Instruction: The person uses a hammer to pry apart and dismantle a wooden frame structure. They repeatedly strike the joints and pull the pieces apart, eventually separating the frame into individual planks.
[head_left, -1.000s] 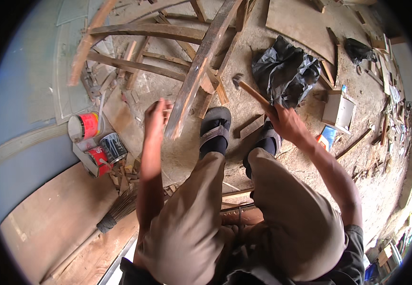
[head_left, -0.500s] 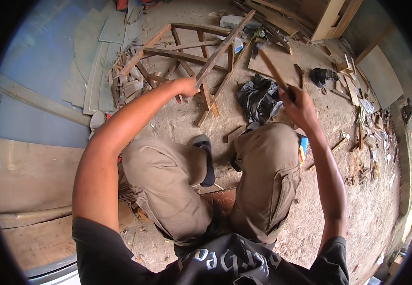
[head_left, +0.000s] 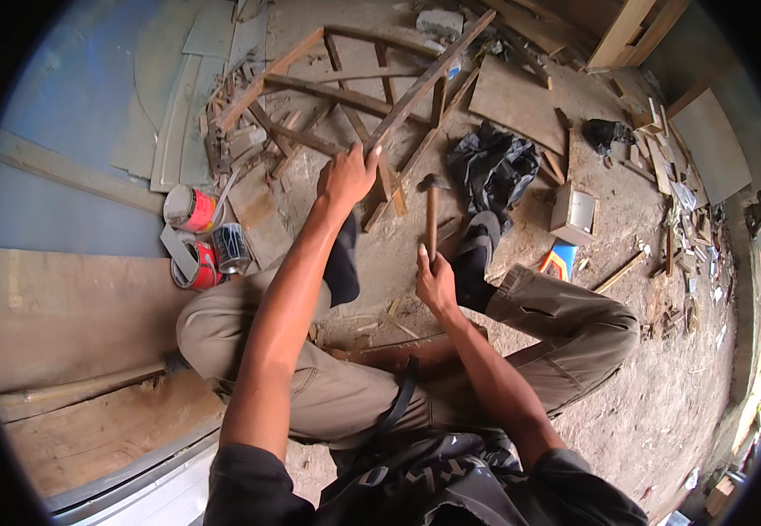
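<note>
A wooden frame (head_left: 332, 99) of nailed brown strips leans over the floor in front of me. My left hand (head_left: 348, 175) is closed round the near end of its long top strip (head_left: 433, 79). Lower and to the right, my right hand (head_left: 437, 282) grips a hammer (head_left: 433, 215) by its wooden handle. The hammer's dark head points away from me, a little right of the frame's near corner and apart from it. My feet in dark socks and sandals stand on either side of the hammer.
Paint cans (head_left: 194, 209) stand on the left by a wooden board. A crumpled black plastic bag (head_left: 494, 167) and a small open box (head_left: 576, 213) lie to the right. Wood scraps (head_left: 652, 158) litter the right side. A flat panel (head_left: 521, 101) lies behind the bag.
My right hand has brought the hammer down and leftward, from raised at the right to between my feet. My knees have spread apart. My left hand still holds the frame.
</note>
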`<action>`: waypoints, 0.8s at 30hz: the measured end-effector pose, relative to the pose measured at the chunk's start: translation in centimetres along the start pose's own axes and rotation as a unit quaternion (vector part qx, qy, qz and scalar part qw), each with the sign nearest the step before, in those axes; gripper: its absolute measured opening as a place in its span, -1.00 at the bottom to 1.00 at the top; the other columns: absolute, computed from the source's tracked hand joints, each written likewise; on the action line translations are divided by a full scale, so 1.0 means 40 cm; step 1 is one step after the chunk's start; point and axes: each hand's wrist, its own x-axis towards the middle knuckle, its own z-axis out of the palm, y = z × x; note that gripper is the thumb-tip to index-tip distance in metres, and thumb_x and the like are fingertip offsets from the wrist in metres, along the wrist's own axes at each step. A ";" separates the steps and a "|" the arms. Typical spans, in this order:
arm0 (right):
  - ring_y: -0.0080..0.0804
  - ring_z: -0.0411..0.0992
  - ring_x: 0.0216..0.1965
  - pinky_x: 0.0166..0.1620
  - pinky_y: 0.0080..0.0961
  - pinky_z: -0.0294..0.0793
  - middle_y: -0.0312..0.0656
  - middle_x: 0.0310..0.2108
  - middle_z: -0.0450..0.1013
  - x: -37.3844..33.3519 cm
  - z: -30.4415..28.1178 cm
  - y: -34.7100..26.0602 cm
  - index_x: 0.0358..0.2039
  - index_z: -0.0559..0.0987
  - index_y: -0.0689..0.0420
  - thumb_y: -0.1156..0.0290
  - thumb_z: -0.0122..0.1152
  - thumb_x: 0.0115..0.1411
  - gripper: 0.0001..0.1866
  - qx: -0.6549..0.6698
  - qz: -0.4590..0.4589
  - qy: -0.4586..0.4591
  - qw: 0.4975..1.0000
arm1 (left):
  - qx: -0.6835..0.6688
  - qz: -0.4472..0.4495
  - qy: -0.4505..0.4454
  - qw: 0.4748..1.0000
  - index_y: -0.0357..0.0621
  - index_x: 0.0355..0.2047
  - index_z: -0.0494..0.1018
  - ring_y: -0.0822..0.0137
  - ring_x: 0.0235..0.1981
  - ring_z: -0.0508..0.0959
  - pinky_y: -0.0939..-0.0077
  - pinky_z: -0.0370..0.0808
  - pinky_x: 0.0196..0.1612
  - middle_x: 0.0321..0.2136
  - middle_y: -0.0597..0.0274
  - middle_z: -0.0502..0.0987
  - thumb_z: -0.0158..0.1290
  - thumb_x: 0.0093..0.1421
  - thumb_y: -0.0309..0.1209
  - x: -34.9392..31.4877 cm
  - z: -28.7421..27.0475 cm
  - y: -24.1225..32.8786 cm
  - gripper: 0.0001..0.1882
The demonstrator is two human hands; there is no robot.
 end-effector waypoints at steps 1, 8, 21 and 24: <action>-0.50 0.27 -0.61 -0.51 -0.45 0.29 -0.17 -0.69 0.28 0.021 0.019 0.038 -0.44 0.41 0.27 0.14 0.05 0.32 -0.59 -0.024 -0.015 0.003 1.000 | -0.005 -0.014 -0.006 1.000 -0.34 -0.22 0.43 -0.34 -0.27 0.52 -0.10 0.45 -0.20 -0.38 -0.42 0.51 -0.17 0.29 0.07 -0.001 -0.009 0.020 -0.41; -0.38 0.30 -0.62 -0.48 -0.33 0.34 -0.03 -0.69 0.31 0.183 0.093 -0.019 -0.46 0.45 0.34 0.15 0.10 0.27 -0.57 -0.049 -0.107 0.023 0.993 | -0.054 -0.090 -0.008 0.994 -0.26 -0.31 0.49 -0.22 -0.27 0.56 0.00 0.48 -0.22 -0.38 -0.22 0.57 -0.12 0.23 0.13 0.014 -0.049 0.023 -0.40; -0.25 0.43 -0.62 -0.47 -0.32 0.39 0.04 -0.68 0.37 0.261 0.149 0.015 -0.47 0.47 0.34 0.37 0.06 0.22 -0.74 0.165 -0.205 0.061 0.963 | -0.086 -0.158 -0.046 0.983 -0.30 -0.29 0.49 -0.23 -0.21 0.55 0.03 0.46 -0.14 -0.32 -0.26 0.56 -0.19 0.24 0.18 0.024 -0.046 0.040 -0.33; -0.41 0.37 -0.64 -0.51 -0.39 0.35 -0.04 -0.70 0.34 0.267 0.159 0.099 -0.54 0.44 0.32 0.35 0.09 0.22 -0.71 -0.032 -0.175 0.095 0.979 | -0.086 -0.173 -0.064 0.979 -0.29 -0.29 0.49 -0.25 -0.18 0.52 0.03 0.44 -0.11 -0.31 -0.27 0.55 -0.22 0.26 0.18 0.017 -0.041 0.047 -0.32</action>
